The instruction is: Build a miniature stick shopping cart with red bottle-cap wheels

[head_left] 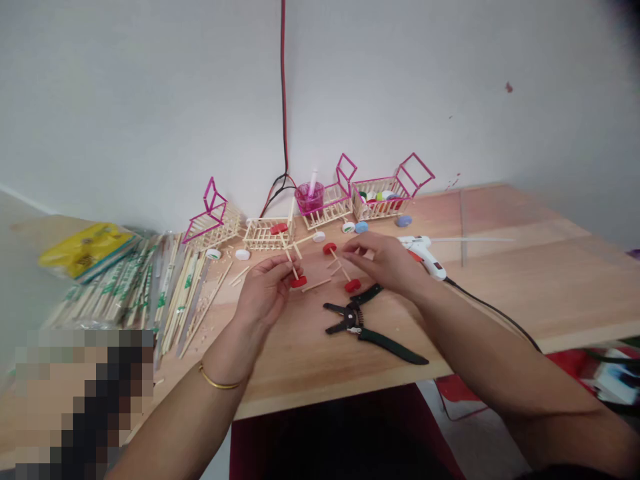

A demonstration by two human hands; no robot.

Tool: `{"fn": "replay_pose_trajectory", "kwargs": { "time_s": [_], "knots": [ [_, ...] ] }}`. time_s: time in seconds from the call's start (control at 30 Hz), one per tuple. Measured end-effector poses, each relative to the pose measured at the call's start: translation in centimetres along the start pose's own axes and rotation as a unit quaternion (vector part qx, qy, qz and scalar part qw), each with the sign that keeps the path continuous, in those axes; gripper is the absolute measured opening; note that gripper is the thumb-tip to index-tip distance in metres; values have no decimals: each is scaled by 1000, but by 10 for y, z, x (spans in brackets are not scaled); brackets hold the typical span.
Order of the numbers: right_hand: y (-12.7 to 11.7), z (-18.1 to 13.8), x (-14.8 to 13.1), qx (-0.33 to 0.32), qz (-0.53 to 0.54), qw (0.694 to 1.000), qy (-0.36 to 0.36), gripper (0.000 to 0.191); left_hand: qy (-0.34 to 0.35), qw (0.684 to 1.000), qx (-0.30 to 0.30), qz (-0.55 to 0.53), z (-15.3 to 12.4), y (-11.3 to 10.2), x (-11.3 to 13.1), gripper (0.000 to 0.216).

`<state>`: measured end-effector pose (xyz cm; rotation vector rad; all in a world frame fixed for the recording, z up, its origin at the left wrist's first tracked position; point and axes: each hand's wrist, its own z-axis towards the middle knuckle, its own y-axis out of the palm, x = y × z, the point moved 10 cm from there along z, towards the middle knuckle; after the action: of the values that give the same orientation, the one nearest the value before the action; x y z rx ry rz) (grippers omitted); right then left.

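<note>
Left hand [265,283] pinches a pale wooden stick axle [287,249] fitted with two red round caps [299,282]; right hand [383,259] curls beside a similar red-capped axle [342,267], grip indeterminable. Beyond the grip, one pale stick-built basket [263,239] lacks trim; three magenta-trimmed stick carts [327,212] appear further built.

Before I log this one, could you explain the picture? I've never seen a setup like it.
There is no machine here: these are a person's bare hands, seen by a camera worn on their head, looking forward and down. The left hand holds a stick piece with a red disc at either end. The right hand is close to a second piece like it; I can't tell whether they touch. On the wooden table lie a plier-like tool, a white glue gun and loose sticks, with small stick-built baskets further back.
</note>
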<state>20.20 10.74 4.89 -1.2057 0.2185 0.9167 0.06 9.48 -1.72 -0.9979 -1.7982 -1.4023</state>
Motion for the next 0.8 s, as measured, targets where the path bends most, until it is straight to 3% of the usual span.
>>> {"fn": "replay_pose_trajectory", "kwargs": {
  "time_s": [0.13,0.27,0.43,0.5,0.57,0.67,0.73,0.8],
  "knots": [
    [-39,2,25,61,-100,990,75,18,-6,1000,-12,1,1,1,-4,18],
    [-51,-8,55,-45,-263,952,149,31,-19,1000,-12,-7,1,1,-7,15],
    [-78,-51,115,-146,-368,858,327,49,-38,999,-36,-14,-3,8,-10,14],
    [-75,-64,130,-177,-342,851,356,50,-47,998,-48,-18,-4,10,-12,14],
    [-69,-67,136,-193,-308,864,350,42,-55,997,-56,-21,-5,12,-14,14],
    [-69,-70,138,-156,-236,885,371,29,-59,996,-59,-21,-5,12,-14,13],
    [-67,-76,135,-125,-124,898,403,26,-61,996,-56,-22,-4,11,-14,12],
    [-59,-81,123,-100,53,901,419,28,-65,996,-55,-24,-4,11,-15,10]
  ]
}}
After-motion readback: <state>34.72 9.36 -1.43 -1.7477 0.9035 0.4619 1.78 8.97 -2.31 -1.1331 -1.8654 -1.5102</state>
